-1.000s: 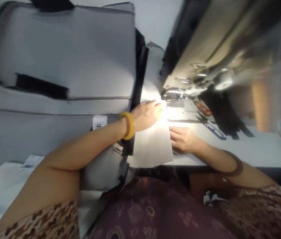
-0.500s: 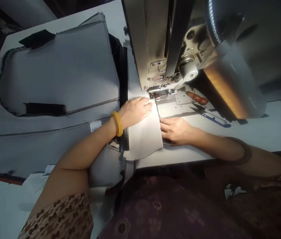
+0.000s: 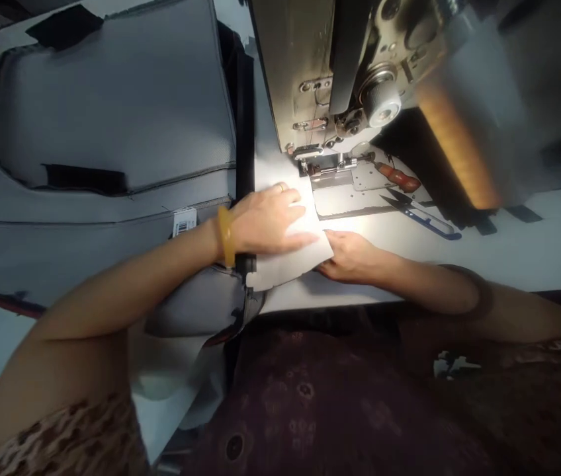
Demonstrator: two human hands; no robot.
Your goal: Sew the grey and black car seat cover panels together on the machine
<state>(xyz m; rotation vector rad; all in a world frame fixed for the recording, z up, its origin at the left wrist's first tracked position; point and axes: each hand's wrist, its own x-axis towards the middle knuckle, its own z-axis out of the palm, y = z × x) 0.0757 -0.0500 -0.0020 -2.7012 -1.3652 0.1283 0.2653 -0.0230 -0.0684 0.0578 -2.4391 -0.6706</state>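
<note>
Under the sewing machine (image 3: 294,73), a light grey fabric panel (image 3: 280,270) reaches up to the presser foot (image 3: 303,168). My left hand (image 3: 268,221), a yellow bangle (image 3: 225,237) at its wrist, lies flat on top of the panel with fingers spread. At the panel's lower right edge, my right hand (image 3: 352,256) has its fingers closed on the border, the fingertips partly hidden beneath it. A black strip (image 3: 245,132) runs along the panel's left side, joining the large grey fabric piece (image 3: 171,99).
To the right on the white table (image 3: 553,254) lie blue-handled thread snips (image 3: 427,218) and a tool with an orange-brown handle (image 3: 399,178). A blurred lamp-like part (image 3: 459,139) overhangs them. The large fabric, with a white label (image 3: 184,221), covers the left side.
My left hand has slid down the panel toward its right edge, fingers more spread. The right hand has gripped the panel's corner, which now lifts slightly. The whole view has shifted a little.
</note>
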